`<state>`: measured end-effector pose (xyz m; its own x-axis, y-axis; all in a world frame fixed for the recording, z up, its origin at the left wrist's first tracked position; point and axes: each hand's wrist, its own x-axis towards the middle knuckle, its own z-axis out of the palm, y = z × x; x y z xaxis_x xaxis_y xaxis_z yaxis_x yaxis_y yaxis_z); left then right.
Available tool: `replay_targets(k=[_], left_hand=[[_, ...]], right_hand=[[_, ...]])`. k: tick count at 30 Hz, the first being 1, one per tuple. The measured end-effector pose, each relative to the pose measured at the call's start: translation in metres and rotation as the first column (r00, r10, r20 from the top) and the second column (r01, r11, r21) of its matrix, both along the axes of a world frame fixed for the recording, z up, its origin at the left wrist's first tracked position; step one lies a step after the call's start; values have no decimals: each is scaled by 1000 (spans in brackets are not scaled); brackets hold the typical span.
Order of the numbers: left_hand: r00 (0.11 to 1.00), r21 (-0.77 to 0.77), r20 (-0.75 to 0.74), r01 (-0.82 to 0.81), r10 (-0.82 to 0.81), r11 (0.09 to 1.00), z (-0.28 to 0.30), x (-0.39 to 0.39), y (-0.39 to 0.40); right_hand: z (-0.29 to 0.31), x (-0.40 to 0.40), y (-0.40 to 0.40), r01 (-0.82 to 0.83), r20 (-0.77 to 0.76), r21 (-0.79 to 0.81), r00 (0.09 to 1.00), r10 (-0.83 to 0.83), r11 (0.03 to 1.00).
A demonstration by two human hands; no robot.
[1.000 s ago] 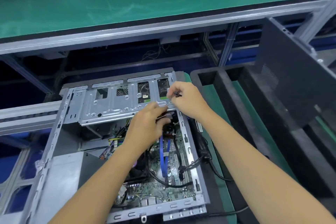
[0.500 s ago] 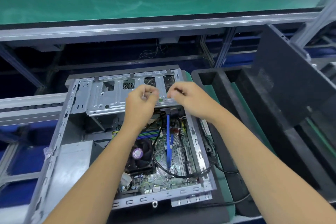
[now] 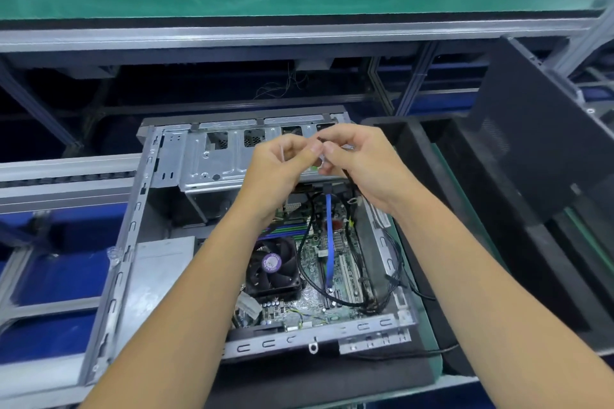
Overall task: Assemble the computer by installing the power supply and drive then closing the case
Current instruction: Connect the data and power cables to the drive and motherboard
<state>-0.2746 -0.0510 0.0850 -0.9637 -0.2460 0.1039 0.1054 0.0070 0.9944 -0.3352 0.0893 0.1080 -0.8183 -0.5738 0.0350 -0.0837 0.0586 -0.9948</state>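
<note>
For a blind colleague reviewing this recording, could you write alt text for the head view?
Two hands, left hand and right hand, meet above an open computer case, pinching a thin black cable between their fingertips. Below lie the motherboard, a black fan and a blue cable.

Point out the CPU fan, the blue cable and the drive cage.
CPU fan [image 3: 271, 263], head view, purple hub label.
blue cable [image 3: 329, 242], head view, middle of its run.
drive cage [image 3: 199, 159], head view, bare top plate.
</note>
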Motion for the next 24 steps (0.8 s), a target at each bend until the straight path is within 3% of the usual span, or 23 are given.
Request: replay_targets(k=[3, 7, 11, 18, 24], left_hand=[[999, -69, 26, 29, -27, 997, 0, 0, 0], [995, -206, 94, 55, -36, 977, -2, -2, -1], [984, -321, 150, 137, -92, 937, -2, -1, -5], [948, -370, 274, 262, -165, 891, -9, -6, -6], [954, -277, 300, 83, 4, 957, -6, -5, -28]], right_hand=[[-5, 1, 7, 10, -45, 37, 999, -9, 999], [-11, 0, 17, 47, 59, 79, 997, -51, 996], [-11, -2, 25, -21, -19, 286, 999, 27, 958], [-13, -2, 26, -3, -61, 454, 998, 34, 891], [-9, -3, 12, 29, -123, 490, 992, 36, 871]])
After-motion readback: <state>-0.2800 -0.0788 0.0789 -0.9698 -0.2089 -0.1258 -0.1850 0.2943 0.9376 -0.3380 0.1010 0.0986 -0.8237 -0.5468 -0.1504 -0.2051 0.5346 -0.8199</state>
